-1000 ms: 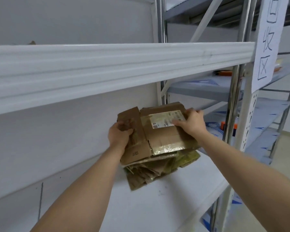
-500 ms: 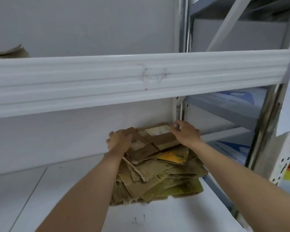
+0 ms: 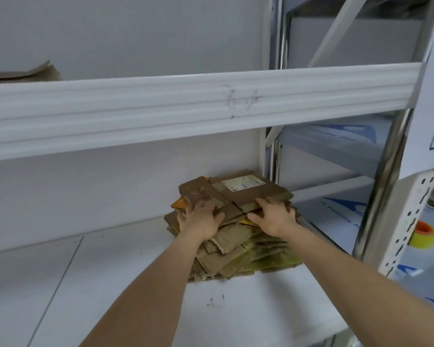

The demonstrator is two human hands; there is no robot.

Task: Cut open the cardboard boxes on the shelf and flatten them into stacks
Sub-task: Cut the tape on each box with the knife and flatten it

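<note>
A stack of flattened cardboard (image 3: 238, 254) lies on the white shelf board (image 3: 110, 284), against the back wall near the right upright. On top lies a brown flattened box (image 3: 246, 194) with a white label, level on the pile. My left hand (image 3: 198, 220) rests on the near left edge of that top box, fingers spread. My right hand (image 3: 273, 216) presses on its near right edge, fingers spread and slightly bent over the edge.
A white shelf beam (image 3: 186, 103) crosses the view above the stack. More flattened cardboard (image 3: 23, 72) lies on the upper shelf at far left. A metal upright (image 3: 383, 186) and a perforated post stand at right, with an orange and yellow tape roll (image 3: 424, 234) beyond.
The labelled box, held up in both hands a second ago, now lies flat on the stack. Both hands have slid back to its near edge. The view has shifted left and down.
</note>
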